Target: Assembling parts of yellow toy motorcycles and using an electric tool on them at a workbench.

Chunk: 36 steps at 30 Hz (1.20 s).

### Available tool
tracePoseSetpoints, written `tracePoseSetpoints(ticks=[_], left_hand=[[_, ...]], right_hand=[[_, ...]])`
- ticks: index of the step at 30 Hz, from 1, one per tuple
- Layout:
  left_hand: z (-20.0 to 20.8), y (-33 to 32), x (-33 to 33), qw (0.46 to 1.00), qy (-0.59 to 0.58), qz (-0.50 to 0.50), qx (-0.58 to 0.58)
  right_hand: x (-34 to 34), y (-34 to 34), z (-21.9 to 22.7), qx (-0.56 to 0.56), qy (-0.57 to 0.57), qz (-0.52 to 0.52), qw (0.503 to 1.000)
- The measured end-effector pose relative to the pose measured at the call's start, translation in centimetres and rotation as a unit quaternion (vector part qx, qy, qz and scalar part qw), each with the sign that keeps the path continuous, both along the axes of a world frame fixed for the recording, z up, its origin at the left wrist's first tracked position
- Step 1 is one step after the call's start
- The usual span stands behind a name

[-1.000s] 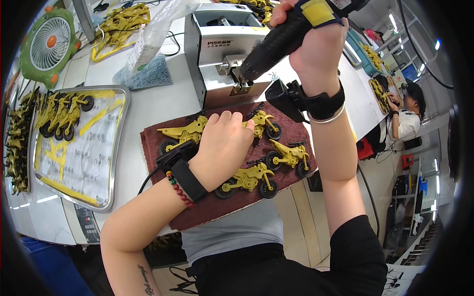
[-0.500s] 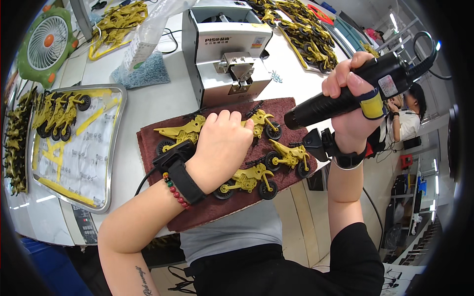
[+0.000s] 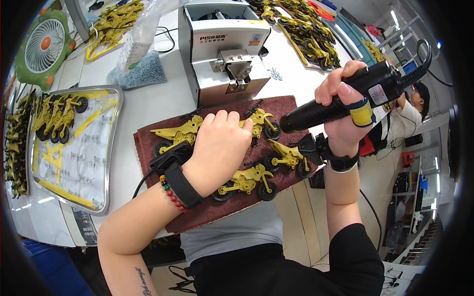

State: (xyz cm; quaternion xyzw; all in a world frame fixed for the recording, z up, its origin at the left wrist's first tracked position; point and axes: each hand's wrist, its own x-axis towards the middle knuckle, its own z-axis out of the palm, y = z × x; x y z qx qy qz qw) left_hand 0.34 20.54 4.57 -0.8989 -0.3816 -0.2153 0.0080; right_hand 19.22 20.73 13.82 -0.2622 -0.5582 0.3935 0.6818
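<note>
Yellow toy motorcycles with black wheels lie on a brown cloth. My left hand (image 3: 223, 140) is closed over the upper pair, its knuckles up, covering part of the left toy motorcycle (image 3: 180, 131) and part of the right toy motorcycle (image 3: 259, 121). Its fingertips are hidden, so their exact grip does not show. My right hand (image 3: 345, 106) is wrapped round a black corded electric screwdriver (image 3: 316, 114), held above the cloth's right side. The tool's tip points left, near the right motorcycle's front wheel. Nearer me lie a toy motorcycle (image 3: 247, 179) and another toy motorcycle (image 3: 289, 155).
Behind the brown cloth (image 3: 197, 217) stands a silver screw-feeding machine (image 3: 224, 54), with loose screws (image 3: 275, 74) beside it. A bag of screws (image 3: 140, 71), a metal tray (image 3: 111, 148) with motorcycles and a green fan (image 3: 45, 47) are at left. Another person (image 3: 412, 111) sits at far right.
My right hand and the screwdriver have shifted slightly left and down. My left hand stays over the upper motorcycles. The person at far right has moved a little.
</note>
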Motion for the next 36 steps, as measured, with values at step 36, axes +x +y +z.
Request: tracePoseSetpoints(ticks=[36], left_hand=[[-0.9,-4.1,2.9,0.993,-0.06,-0.062,-0.086]], right_hand=[[-5.0,3.0,3.5,0.054,-0.048,0.099,0.992]])
